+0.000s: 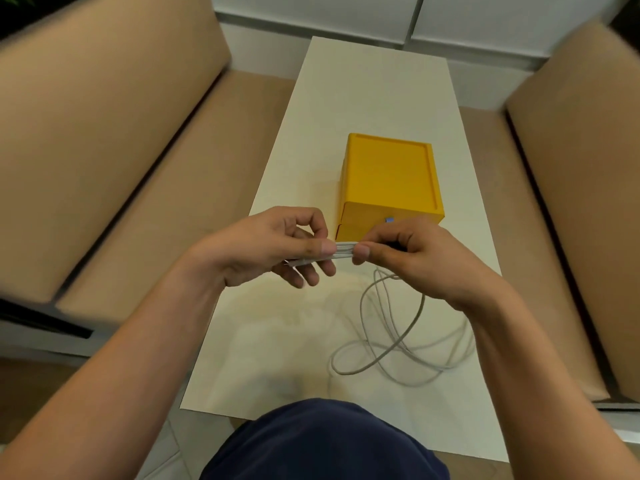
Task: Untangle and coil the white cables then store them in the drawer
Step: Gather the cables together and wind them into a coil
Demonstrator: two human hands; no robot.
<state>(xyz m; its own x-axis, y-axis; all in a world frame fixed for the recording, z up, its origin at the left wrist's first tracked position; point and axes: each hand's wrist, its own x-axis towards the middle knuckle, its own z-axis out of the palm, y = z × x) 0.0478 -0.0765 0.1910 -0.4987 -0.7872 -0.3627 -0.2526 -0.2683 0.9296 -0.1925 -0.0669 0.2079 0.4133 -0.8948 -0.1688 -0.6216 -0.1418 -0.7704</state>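
Observation:
A folded bundle of white cable (341,250) stretches between both hands above the white table (374,98). My left hand (284,245) pinches the bundle's left part between thumb and fingers. My right hand (412,252) pinches its right end. From the right hand the rest of the white cable (394,344) hangs down and lies in loose, overlapping loops on the table's near right part. A yellow drawer box (389,178) stands in the middle of the table just beyond the hands, its drawer closed, with a small pale handle (389,220) on the front.
Tan sofa cushions flank the narrow table: one sofa (114,150) on the left, another sofa (575,188) on the right. My dark blue clothing (322,445) fills the bottom edge. A white wall panel (381,15) lies beyond the table's far end.

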